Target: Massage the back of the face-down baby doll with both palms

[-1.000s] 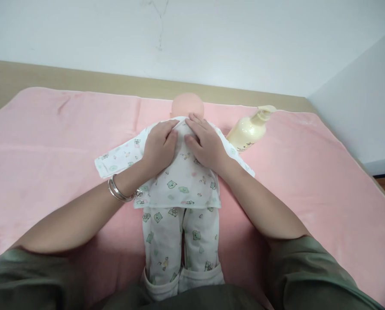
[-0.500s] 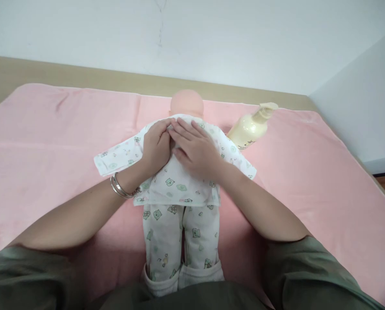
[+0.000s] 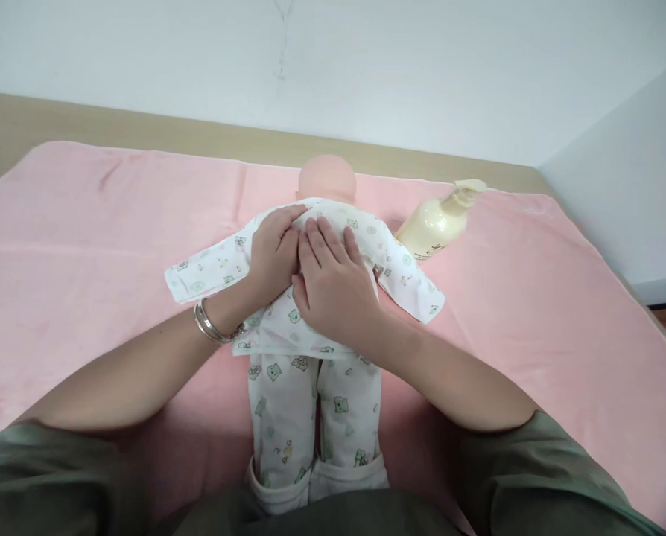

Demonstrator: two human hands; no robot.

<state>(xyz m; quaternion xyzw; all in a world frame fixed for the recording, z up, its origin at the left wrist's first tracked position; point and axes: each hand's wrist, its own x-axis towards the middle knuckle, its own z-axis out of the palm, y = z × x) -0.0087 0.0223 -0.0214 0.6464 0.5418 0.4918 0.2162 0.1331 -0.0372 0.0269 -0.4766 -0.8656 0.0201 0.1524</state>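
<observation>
A baby doll [image 3: 326,179] lies in the middle, head away from me, dressed in a white shirt [image 3: 293,339] and trousers [image 3: 341,424] printed with small green animals. My left hand [image 3: 274,249] rests on the left of its upper back, fingers stretched toward the collar; silver bangles circle that wrist. Flat on the middle of the back is my right hand [image 3: 336,283], its fingers a little spread. Neither hand grips anything. Both shirt sleeves reach out sideways, and the doll's face is hidden.
A cream pump bottle [image 3: 433,223] leans or lies tilted beyond the doll's right sleeve. Under everything spreads a pink blanket [image 3: 534,313] on a wooden surface [image 3: 199,134]. A white wall [image 3: 422,74] stands behind, with another at the right.
My right hand has slid down the doll's back toward me, its fingers now pointing more straight ahead. My left hand stays at the upper back. The right sleeve shows more fully.
</observation>
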